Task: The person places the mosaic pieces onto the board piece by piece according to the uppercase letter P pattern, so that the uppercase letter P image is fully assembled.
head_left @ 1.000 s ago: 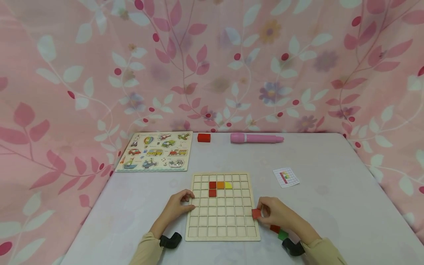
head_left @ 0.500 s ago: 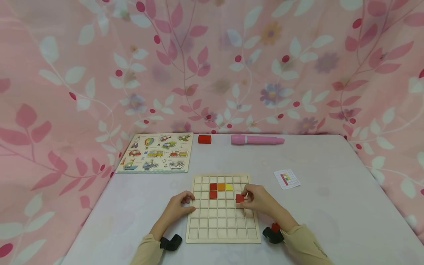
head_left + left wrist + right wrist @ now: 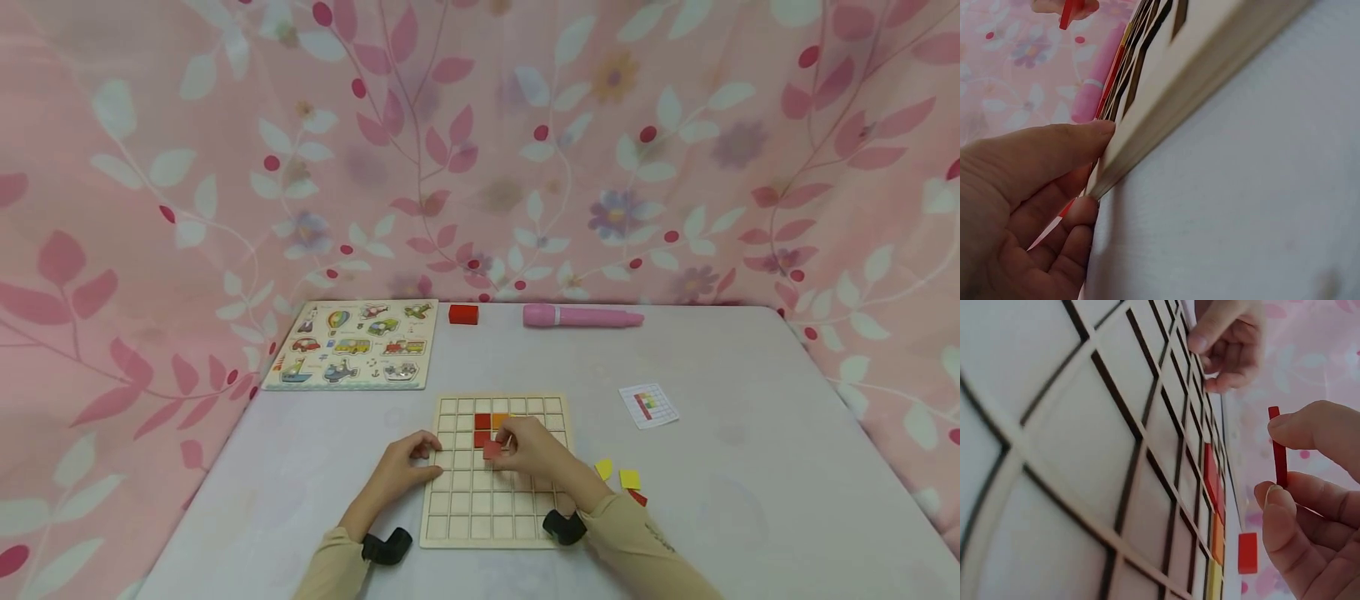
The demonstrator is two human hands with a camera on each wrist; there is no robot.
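Observation:
In the head view, my right hand [image 3: 534,450] pinches a red square tile [image 3: 492,451] over the wooden grid board [image 3: 460,527]. The right wrist view shows this tile [image 3: 1279,450] edge-on between thumb and fingertips, above the board's surface. On the board sit two red tiles [image 3: 482,421], an orange tile [image 3: 501,421] and a yellow tile [image 3: 1214,579], the last mostly hidden by my hand in the head view. My left hand [image 3: 405,462] rests its thumb and fingertips on the board's left edge, fingers loosely bent.
Loose pieces lie right of the board: a yellow one with a curved edge [image 3: 603,469], a yellow square [image 3: 629,479] and a red one [image 3: 637,497]. A printed pattern card [image 3: 649,406] lies further right. Behind are a vehicle puzzle [image 3: 352,346], a red block [image 3: 463,315] and a pink pen-shaped object [image 3: 581,317].
My right hand has carried the red tile from the board's right edge leftward and up, close to the placed red tiles. The loose yellow pieces have come into sight. My left hand stays put.

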